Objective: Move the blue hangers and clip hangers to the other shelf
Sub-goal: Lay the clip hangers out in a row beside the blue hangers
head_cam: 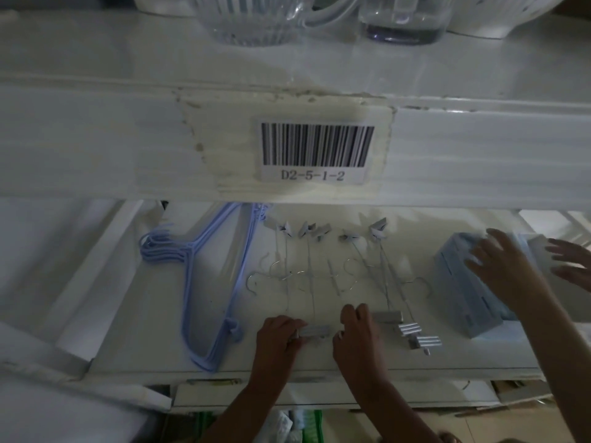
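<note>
A stack of blue hangers [192, 282] lies on the left of the lower shelf [319, 367], hooks pointing left. Several metal clip hangers [323, 276] lie side by side in the middle, with silver clips at both ends. My left hand [277, 336] grips the near silver clip [315, 331] of one clip hanger. My right hand [357, 334] is curled down over the near ends of the neighbouring clip hangers, just left of a loose group of silver clips [412, 334]. What its fingers hold is hidden beneath it.
Another person's two hands [499, 266] reach in from the right and touch a blue box [463, 302] on the same shelf. A shelf beam with barcode label D2-5-1-2 [316, 151] hangs overhead. Glass jugs [252, 20] stand on the upper shelf.
</note>
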`<state>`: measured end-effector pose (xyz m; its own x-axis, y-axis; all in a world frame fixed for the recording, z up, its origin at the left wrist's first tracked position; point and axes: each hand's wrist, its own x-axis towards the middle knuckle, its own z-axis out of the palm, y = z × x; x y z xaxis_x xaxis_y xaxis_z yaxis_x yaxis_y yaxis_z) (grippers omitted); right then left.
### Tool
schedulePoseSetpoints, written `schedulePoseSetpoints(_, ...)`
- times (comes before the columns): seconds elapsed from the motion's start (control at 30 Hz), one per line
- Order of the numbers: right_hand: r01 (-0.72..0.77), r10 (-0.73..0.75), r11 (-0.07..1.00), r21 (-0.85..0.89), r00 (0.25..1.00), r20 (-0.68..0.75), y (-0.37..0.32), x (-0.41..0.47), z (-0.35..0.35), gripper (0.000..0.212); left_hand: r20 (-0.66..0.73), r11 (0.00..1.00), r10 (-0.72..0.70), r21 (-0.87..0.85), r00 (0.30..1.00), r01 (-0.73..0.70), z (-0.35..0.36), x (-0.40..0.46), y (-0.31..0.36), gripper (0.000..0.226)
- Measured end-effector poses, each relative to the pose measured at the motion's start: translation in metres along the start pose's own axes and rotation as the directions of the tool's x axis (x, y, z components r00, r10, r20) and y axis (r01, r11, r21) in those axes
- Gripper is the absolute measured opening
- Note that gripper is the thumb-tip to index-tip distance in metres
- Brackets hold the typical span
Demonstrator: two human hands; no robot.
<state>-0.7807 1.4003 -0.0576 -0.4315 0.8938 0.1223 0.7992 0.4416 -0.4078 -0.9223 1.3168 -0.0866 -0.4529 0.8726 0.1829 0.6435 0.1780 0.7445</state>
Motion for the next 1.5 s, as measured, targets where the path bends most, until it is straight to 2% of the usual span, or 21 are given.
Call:
schedulePoseSetpoints(0.13,-0.01,0.009,0.999,-0.035,1.0,-0.024,-0.004,0.005,0.003,0.036,-0.005,1.0,-0.009,-0.001,1.0,0.009,0.002,0.001,-0.002,0.024)
schedulePoseSetpoints(0.27,-0.043,0.044,0.999,0.03,0.999,-0.026,-0.006,0.005,0.004,0.039,-0.003,1.0,-0.008,-0.005,1.0,0.008,0.003,0.001,-0.004,0.027)
schedulePoseSetpoints(0.33,-0.011,0.012,0.999,0.046,1.0,-0.026,-0.001,0.0,0.005,0.042,-0.009,1.0,-0.008,-0.007,1.0,0.008,0.003,0.0,-0.005,0.033)
schedulePoseSetpoints(0.5,0.036,-0.038,0.999,-0.039,0.998,-0.054,0.001,0.009,0.001,0.046,-0.017,1.0,-0.009,-0.002,1.0,0.009,0.001,0.001,-0.002,0.026)
schedulePoseSetpoints(0.67,0.09,-0.092,0.992,-0.087,0.995,-0.026,0.004,0.014,0.004,0.041,-0.002,0.999,-0.038,-0.022,0.999,0.038,0.001,0.001,-0.002,0.025)
schedulePoseSetpoints(0.8,0.156,-0.156,0.988,0.002,0.988,0.021,0.016,0.008,0.002,0.046,-0.003,1.0,-0.009,0.002,1.0,0.009,0.003,0.0,-0.005,0.021)
schedulePoseSetpoints(0.9,0.134,-0.134,0.987,0.092,0.991,-0.011,0.026,0.002,-0.003,0.052,0.001,1.0,-0.026,-0.001,1.0,0.026,0.003,0.0,-0.005,0.022)
schedulePoseSetpoints(1.03,0.146,-0.13,0.974,0.175,0.987,-0.099,0.034,-0.003,-0.014,0.04,-0.001,1.0,0.008,0.01,1.0,-0.008,0.004,0.0,-0.007,0.026)
schedulePoseSetpoints(1.07,0.138,-0.111,0.971,0.196,0.983,-0.145,0.038,-0.003,-0.019,0.033,0.002,1.0,0.001,0.018,1.0,-0.001,0.004,0.0,-0.007,0.026)
schedulePoseSetpoints(1.13,0.032,0.024,0.971,0.236,0.972,-0.232,0.049,0.003,-0.033,0.021,0.005,0.999,-0.046,0.017,0.999,0.046,0.004,0.0,-0.007,0.026)
schedulePoseSetpoints(1.2,-0.137,0.186,0.97,0.199,0.95,-0.251,0.065,0.013,-0.045,0.025,0.006,0.998,-0.064,0.004,0.998,0.064,0.004,0.0,-0.005,0.025)
schedulePoseSetpoints(1.27,-0.243,0.25,0.967,0.071,0.959,-0.13,0.076,0.021,-0.052,0.03,0.003,0.999,-0.04,-0.006,0.999,0.04,0.003,-0.001,-0.004,0.027)
schedulePoseSetpoints(1.33,-0.262,0.262,0.965,0.009,0.965,-0.002,0.079,0.025,-0.052,0.026,-0.003,1.0,-0.027,-0.007,1.0,0.027,0.001,0.0,-0.004,0.03)
schedulePoseSetpoints(1.5,-0.315,0.315,0.948,0.045,0.949,0.001,0.084,0.035,-0.048,0.021,-0.003,1.0,-0.001,0.021,1.0,0.002,0.001,0.002,0.001,0.045)
